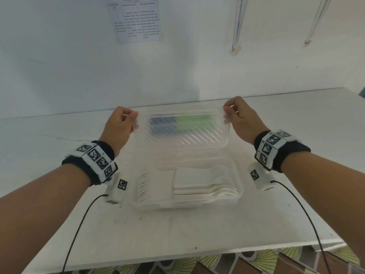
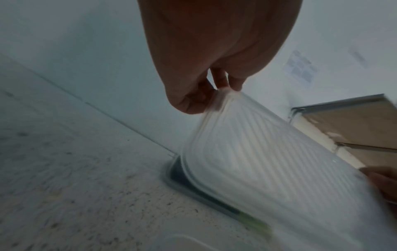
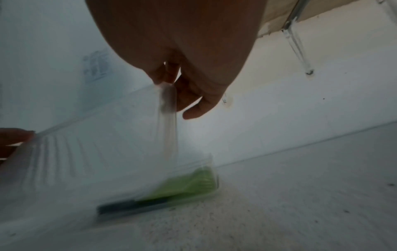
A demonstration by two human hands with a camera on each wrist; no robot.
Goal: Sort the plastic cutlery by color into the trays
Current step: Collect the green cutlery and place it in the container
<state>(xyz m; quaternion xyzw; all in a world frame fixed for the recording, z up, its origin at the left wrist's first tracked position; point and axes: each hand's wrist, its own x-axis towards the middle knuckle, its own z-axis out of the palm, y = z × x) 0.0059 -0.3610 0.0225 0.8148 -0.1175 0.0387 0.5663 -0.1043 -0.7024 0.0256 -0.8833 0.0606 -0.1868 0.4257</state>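
because a clear lid (image 1: 183, 125) is thin and floppy, the left hand (image 1: 120, 125) and the right hand (image 1: 240, 117) each pinch one of its upper corners between thumb and curled fingertips, holding it tilted in the air above the far tray (image 3: 193, 180), probably so it hangs flat without buckling. seen through that lid, the far tray holds blue cutlery (image 1: 162, 123) with green cutlery (image 1: 194, 121) just beside it, while the near tray (image 1: 240, 186), on the person's side of the lid, rests on the table (image 1: 197, 230) with white cutlery (image 1: 197, 182) stacked inside.
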